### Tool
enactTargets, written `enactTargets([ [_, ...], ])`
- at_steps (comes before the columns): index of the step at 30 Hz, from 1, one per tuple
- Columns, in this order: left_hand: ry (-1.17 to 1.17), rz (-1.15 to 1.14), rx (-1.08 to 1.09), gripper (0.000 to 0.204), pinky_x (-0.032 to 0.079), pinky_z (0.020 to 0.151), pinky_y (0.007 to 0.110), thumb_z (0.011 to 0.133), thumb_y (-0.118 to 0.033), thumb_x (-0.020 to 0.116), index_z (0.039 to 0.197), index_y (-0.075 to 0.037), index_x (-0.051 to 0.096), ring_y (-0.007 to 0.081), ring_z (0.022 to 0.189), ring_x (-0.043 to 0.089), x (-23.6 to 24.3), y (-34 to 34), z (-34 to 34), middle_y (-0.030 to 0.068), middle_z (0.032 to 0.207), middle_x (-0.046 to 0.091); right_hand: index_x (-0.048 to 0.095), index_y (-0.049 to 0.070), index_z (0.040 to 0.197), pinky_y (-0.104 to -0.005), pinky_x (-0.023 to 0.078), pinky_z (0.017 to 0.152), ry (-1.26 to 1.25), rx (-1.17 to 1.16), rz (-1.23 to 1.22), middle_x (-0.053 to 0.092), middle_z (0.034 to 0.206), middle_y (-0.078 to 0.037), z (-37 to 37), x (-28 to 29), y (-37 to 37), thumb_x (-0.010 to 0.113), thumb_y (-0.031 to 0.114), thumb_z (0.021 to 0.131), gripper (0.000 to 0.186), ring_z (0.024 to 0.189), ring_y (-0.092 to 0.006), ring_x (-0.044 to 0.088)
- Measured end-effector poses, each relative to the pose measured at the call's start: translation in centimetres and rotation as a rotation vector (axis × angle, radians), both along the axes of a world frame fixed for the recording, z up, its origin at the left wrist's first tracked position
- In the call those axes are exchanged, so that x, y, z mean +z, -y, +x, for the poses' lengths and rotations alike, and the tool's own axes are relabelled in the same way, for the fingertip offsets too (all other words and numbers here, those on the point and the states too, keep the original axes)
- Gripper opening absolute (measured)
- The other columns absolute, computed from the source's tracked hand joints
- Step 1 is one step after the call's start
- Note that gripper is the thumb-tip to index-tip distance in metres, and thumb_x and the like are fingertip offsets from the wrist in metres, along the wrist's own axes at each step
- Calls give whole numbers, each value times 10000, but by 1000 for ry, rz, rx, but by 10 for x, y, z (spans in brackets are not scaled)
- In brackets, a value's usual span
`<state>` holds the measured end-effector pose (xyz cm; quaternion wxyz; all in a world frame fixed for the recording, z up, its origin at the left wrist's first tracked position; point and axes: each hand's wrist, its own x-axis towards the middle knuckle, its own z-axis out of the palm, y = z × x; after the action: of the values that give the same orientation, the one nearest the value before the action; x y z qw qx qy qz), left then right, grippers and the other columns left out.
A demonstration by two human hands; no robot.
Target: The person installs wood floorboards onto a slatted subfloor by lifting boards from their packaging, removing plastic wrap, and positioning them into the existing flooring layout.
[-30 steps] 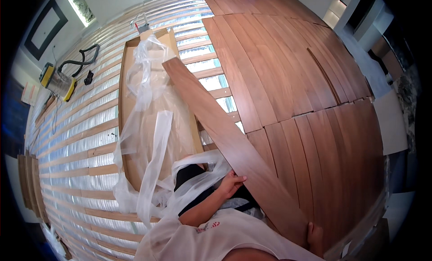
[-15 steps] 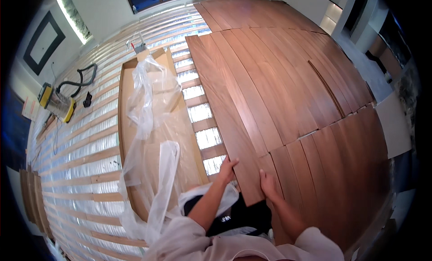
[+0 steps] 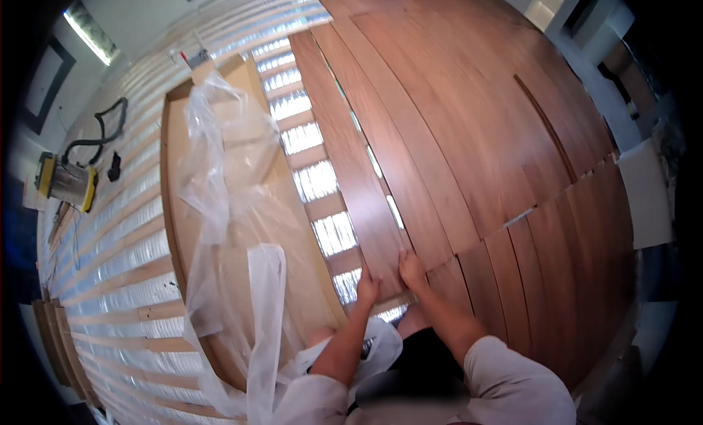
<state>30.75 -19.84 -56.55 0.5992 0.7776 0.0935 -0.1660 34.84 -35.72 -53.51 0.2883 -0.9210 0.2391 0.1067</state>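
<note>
A long reddish-brown wooden floorboard [image 3: 353,172] runs away from me over the wooden battens, beside the laid floor [image 3: 469,146]. A narrow gap showing silver foil separates the board from the laid planks along much of its right side. At the near end, my left hand [image 3: 367,287] grips the board's left edge, thumb on top. My right hand [image 3: 411,270] holds the opposite edge, its fingers closed and partly hidden.
An opened cardboard box [image 3: 172,198] with clear plastic wrap [image 3: 212,146] lies left of the board. Pale battens [image 3: 132,250] cross silver foil. A yellow-and-black vacuum cleaner [image 3: 67,183] with a hose [image 3: 102,128] stands far left. A thin dark strip [image 3: 545,124] lies on the laid floor.
The board has shifted away from me with both hands on it. Its edge has come off the neighbouring plank, and a foil-showing gap has appeared. My view has turned slightly.
</note>
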Motion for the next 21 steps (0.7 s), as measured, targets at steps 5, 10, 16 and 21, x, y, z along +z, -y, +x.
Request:
enactTargets([
  [5, -166, 37, 38, 829, 491, 893, 409, 865, -98, 593, 1537, -140, 110, 414, 1061, 614, -24, 18, 20, 268, 1245, 582, 611, -47, 1063, -472, 473, 875, 195, 143, -46, 601, 1043, -271, -5, 8, 7, 558, 145, 886, 266, 976, -433, 578],
  [10, -226, 371, 137, 795, 414, 954, 467, 765, -98, 654, 1482, -84, 309, 462, 1046, 529, -36, 46, 19, 295, 1141, 519, 584, -33, 1137, -426, 461, 911, 291, 198, 75, 596, 1107, -223, -67, 31, 24, 541, 94, 892, 280, 1027, -403, 569],
  [16, -84, 356, 160, 731, 336, 1004, 449, 741, -34, 592, 1440, -53, 379, 421, 1110, 430, -49, 54, 19, 270, 1168, 442, 593, -34, 1115, -446, 462, 900, 101, 181, 211, 622, 1056, -235, -136, 70, 31, 551, 81, 881, 264, 1015, -407, 578],
  [21, -144, 83, -32, 674, 464, 868, 364, 763, -92, 645, 1404, -45, 441, 292, 920, 599, -48, 39, 29, 198, 1005, 606, 585, -15, 1171, -418, 443, 959, 58, 388, 248, 610, 1141, -214, -151, 68, 23, 612, 122, 860, 341, 1086, -371, 568],
])
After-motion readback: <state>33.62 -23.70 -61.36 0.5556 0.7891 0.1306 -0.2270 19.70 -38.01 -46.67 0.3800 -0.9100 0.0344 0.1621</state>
